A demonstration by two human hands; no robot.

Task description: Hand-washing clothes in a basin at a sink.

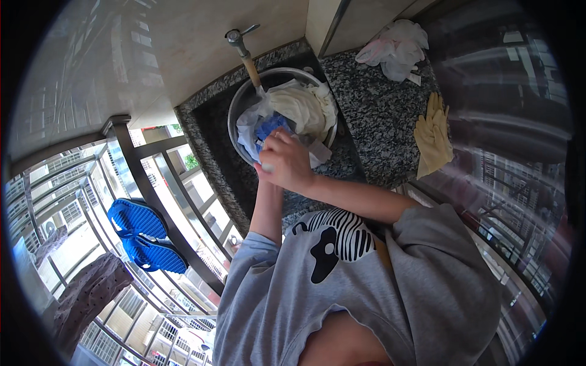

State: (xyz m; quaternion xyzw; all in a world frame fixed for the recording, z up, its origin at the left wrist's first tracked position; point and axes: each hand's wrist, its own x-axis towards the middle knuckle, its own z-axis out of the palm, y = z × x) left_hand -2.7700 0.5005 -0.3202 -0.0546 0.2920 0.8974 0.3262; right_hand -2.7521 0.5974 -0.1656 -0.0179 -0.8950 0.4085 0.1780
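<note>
A round metal basin stands in the dark speckled stone sink, holding wet laundry. My right hand is closed at the basin's near side, its curled fingers on a bunched blue cloth. My left hand lies against it, mostly covered by the right hand, so its fingers do not show. A small whitish piece shows between the hands; I cannot make out what it is. Cream cloth fills the basin's far right side, and pale whitish cloth lies at the left.
A metal tap with a tan tube points into the basin. On the speckled counter to the right lie crumpled clear plastic bags and yellowish rubber gloves. Blue flip-flops rest at the window railing on the left, near hanging dotted cloth.
</note>
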